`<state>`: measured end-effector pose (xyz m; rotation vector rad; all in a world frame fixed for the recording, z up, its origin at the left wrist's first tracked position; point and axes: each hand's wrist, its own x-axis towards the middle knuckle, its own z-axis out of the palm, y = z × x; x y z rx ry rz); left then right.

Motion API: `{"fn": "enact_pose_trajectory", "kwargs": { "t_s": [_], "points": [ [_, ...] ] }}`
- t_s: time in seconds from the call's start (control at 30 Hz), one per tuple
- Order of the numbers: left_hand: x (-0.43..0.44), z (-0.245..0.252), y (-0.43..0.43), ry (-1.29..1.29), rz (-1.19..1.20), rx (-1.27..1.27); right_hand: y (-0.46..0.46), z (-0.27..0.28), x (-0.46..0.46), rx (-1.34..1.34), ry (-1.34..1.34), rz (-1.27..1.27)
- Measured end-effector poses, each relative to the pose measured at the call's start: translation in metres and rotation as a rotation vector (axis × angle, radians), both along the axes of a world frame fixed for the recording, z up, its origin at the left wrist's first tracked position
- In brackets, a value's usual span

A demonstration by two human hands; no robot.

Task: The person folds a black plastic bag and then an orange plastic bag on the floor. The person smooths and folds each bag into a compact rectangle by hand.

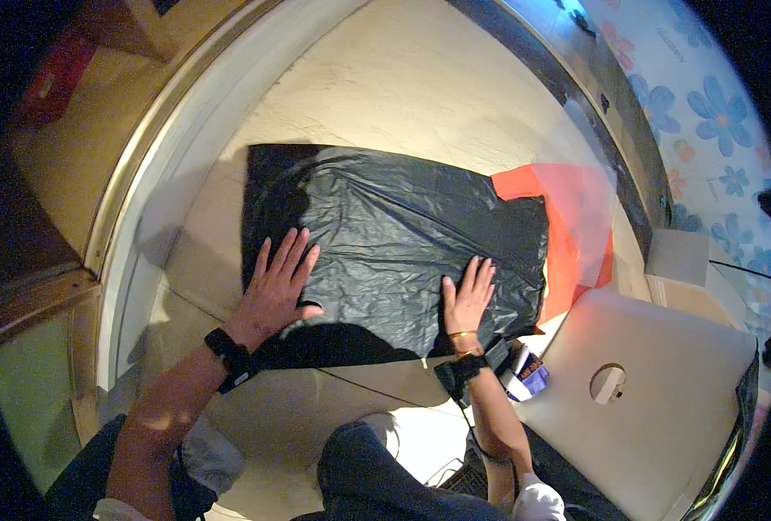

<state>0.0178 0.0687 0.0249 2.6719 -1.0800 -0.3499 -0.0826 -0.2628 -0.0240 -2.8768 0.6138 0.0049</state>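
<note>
A black plastic bag or sheet (pixel 385 241) lies spread out on a pale surface, wrinkled across its middle. My left hand (pixel 281 286) rests palm down near its left edge, with the fingers apart. Toward the right end, my right hand (pixel 469 299) is also laid flat on the black plastic, fingers pointing away from me. Both hands hold nothing. Orange thin material (pixel 561 241) sticks out past the right edge of the black plastic; whether it is a bag or cloth I cannot tell.
On the right stands a large pale panel (pixel 672 365) with a round hole, and behind it a white box (pixel 678 254). A small purple packet (pixel 534 381) sits by my right wrist. Wooden framing (pixel 85 286) borders the left; flower-printed material (pixel 717 117) hangs far right.
</note>
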Motion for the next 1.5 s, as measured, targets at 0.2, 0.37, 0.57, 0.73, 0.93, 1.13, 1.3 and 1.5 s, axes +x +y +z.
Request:
{"fn": "enact_pose_trajectory", "kwargs": {
  "t_s": [0.2, 0.37, 0.57, 0.73, 0.93, 1.13, 1.3, 1.5],
  "points": [
    [0.004, -0.007, -0.001, -0.015, 0.003, -0.063, -0.043, -0.001, 0.029, -0.096, 0.093, 0.007],
    [-0.022, 0.0, 0.012, 0.115, -0.185, -0.109, 0.029, 0.017, 0.027, -0.093, -0.087, 0.304],
    [-0.051, 0.004, 0.045, 0.191, -0.31, -0.033, 0.144, 0.026, -0.03, 0.299, 0.123, 0.736],
    [-0.057, -0.004, 0.06, 0.181, -0.382, -0.028, 0.084, 0.025, -0.033, 0.102, 0.19, 0.531],
    [-0.068, -0.018, 0.068, 0.099, -0.477, -0.154, 0.037, 0.05, -0.032, 0.135, 0.099, 0.485],
    [-0.06, -0.011, 0.046, 0.284, -0.381, -0.349, 0.066, 0.055, -0.043, 0.348, 0.076, 0.725],
    [-0.025, 0.012, 0.022, 0.253, -0.166, -0.581, 0.067, 0.053, -0.042, 0.339, 0.147, 0.901],
    [0.015, 0.043, 0.009, 0.407, 0.436, -0.713, 0.03, 0.06, -0.03, 0.295, 0.021, 0.404]
  ]
}}
